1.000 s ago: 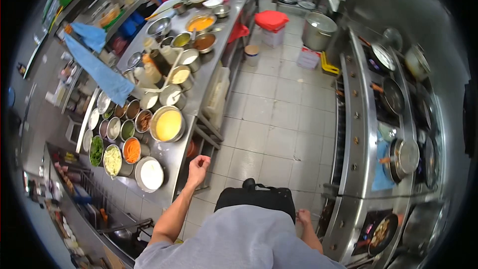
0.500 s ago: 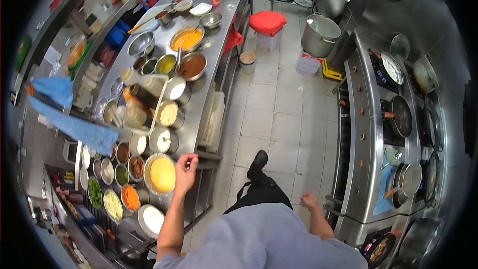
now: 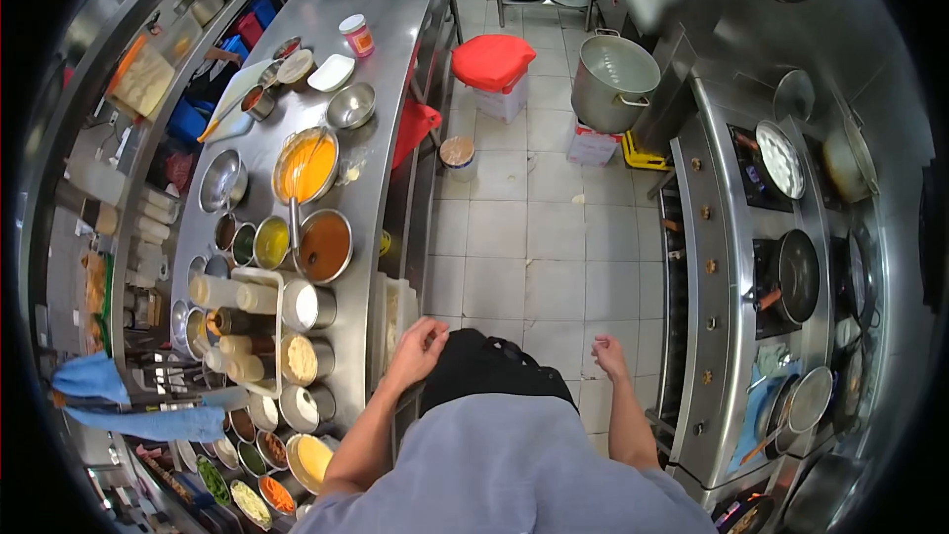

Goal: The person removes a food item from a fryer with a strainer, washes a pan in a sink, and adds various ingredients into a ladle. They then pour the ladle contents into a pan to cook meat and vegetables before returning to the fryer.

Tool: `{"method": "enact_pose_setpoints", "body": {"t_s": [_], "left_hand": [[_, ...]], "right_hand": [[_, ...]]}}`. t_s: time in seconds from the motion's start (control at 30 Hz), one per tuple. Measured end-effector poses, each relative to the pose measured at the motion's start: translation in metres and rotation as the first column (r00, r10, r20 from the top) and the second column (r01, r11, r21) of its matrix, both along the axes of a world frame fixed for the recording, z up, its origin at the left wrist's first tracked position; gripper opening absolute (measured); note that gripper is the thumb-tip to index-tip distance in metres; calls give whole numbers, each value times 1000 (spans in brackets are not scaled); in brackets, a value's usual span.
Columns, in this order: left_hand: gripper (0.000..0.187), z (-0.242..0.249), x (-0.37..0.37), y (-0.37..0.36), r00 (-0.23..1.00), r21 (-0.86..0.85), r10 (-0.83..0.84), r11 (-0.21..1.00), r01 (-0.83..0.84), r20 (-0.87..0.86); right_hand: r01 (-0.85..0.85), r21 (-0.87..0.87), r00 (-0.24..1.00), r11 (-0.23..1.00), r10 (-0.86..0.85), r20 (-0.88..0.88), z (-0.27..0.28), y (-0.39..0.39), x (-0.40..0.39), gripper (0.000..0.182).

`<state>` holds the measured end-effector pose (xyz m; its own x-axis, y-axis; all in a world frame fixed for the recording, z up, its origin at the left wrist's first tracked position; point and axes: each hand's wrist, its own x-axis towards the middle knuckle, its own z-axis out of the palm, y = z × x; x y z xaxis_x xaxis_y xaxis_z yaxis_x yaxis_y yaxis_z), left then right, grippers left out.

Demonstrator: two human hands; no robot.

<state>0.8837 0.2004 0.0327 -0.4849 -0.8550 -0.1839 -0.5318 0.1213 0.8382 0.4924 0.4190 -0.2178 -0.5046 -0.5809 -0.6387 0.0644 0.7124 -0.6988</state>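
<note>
My left hand [image 3: 419,348] hangs beside the right edge of the steel counter [image 3: 381,129], its fingers curled together; whether anything small is in them cannot be made out. Nearest to it on the counter are metal containers of white and pale contents and a tray of squeeze bottles [image 3: 247,298]. My right hand [image 3: 608,354] is over the tiled floor, fingers loosely bent and slightly apart, holding nothing visible. Farther up the counter are a bowl of orange liquid with a whisk [image 3: 305,166] and a bowl of brown sauce [image 3: 325,245].
On the right runs a stove [image 3: 707,326] with several pans, one a black pan [image 3: 797,275]. Ahead on the floor stand a red-covered bin [image 3: 492,61], a small tub [image 3: 458,155] and a large pot [image 3: 615,84] on a box. Shelves line the left.
The view has moved forward along the aisle, so counter items and stove sit lower in view. My left hand now shows farther right; my black-shod foot is out of sight.
</note>
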Motion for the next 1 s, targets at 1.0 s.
{"method": "enact_pose_setpoints", "body": {"t_s": [1.0], "left_hand": [[15, -16, -514, -349, 163, -192, -960, 120, 974, 227]], "right_hand": [[813, 347, 462, 468, -881, 107, -3, -75, 60, 20]]}}
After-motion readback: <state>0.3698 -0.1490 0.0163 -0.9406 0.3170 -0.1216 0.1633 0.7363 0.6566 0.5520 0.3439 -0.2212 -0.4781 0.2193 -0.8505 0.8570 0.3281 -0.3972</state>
